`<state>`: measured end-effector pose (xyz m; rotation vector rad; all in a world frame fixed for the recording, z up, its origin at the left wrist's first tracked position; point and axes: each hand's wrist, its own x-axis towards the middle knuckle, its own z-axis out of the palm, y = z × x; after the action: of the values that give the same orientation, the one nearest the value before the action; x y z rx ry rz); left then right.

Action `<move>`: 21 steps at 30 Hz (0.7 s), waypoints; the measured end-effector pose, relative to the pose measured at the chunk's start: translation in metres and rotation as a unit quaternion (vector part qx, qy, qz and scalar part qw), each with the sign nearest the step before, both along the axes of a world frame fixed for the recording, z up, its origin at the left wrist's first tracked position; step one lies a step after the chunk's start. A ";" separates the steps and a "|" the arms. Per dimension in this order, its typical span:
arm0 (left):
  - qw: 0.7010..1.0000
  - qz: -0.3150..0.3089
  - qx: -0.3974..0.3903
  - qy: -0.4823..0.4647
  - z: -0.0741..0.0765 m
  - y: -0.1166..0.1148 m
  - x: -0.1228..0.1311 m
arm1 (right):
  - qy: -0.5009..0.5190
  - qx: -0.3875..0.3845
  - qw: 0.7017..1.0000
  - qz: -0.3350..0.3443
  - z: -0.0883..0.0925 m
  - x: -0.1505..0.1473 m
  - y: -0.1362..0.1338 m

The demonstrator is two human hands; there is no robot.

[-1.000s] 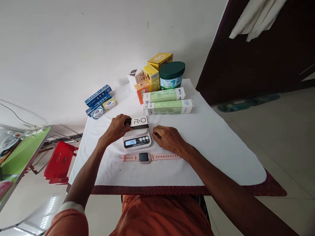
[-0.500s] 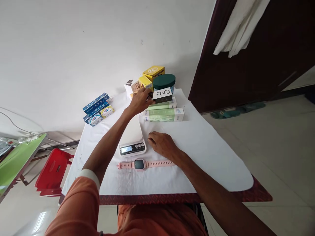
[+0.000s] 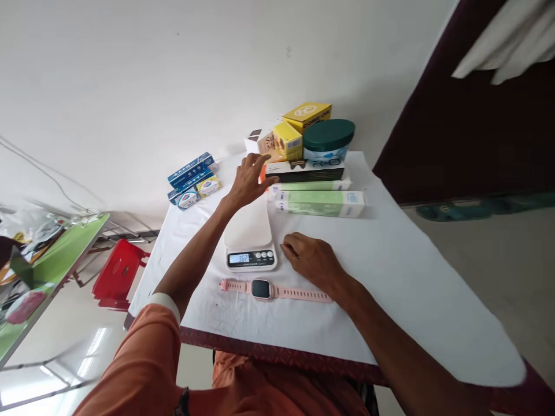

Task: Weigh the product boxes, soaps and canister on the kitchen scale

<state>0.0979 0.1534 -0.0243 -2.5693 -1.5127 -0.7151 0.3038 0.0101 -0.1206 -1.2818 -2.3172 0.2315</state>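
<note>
My left hand (image 3: 248,184) is open at the left end of a black-and-white box (image 3: 303,173), thumb and fingers apart. That box lies behind two green-and-white boxes (image 3: 318,204). Just below the hand is a white digital kitchen scale (image 3: 249,230) with a lit display, its digits blurred. To the right of the scale, my right hand (image 3: 313,260) rests on the cloth with fingers curled and nothing visible in them. A smartwatch with a pink strap (image 3: 261,289) lies flat in front of the scale.
Yellow boxes (image 3: 289,140) and a green-lidded tub (image 3: 328,136) stand at the back by the wall. Blue boxes (image 3: 191,173) and small soap-like boxes (image 3: 208,186) sit at the back left. A red chair (image 3: 119,271) and a green table (image 3: 56,266) are left of the white-covered table.
My left hand has let go of the black-and-white box, now lying behind the green-and-white boxes. The scale's digits have changed. My view has turned left; my right hand stays beside the scale.
</note>
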 end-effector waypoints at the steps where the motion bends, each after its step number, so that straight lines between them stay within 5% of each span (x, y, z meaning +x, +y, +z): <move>1: 1.000 0.027 0.005 -0.012 -0.002 0.001 -0.020 | 0.010 0.013 1.000 0.004 -0.003 0.001 0.000; 7: 0.951 0.304 -0.030 -0.046 0.002 0.013 -0.146 | 0.052 0.072 0.996 0.025 -0.012 0.004 0.002; 10: 0.919 0.389 -0.057 -0.026 0.009 0.019 -0.191 | 0.066 0.078 0.994 0.029 -0.012 0.005 0.003; 15: 0.900 0.423 -0.100 0.018 0.008 0.039 -0.230 | 0.069 0.082 0.994 0.020 -0.014 0.004 0.005; 21: 0.891 0.426 -0.147 0.060 0.006 0.066 -0.246 | 0.067 0.106 0.992 0.017 -0.013 0.005 0.006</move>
<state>-0.1481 0.2194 -0.0182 -1.7020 -2.5369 -0.2124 0.3087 0.0163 -0.1340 -1.0899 -2.1840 0.0772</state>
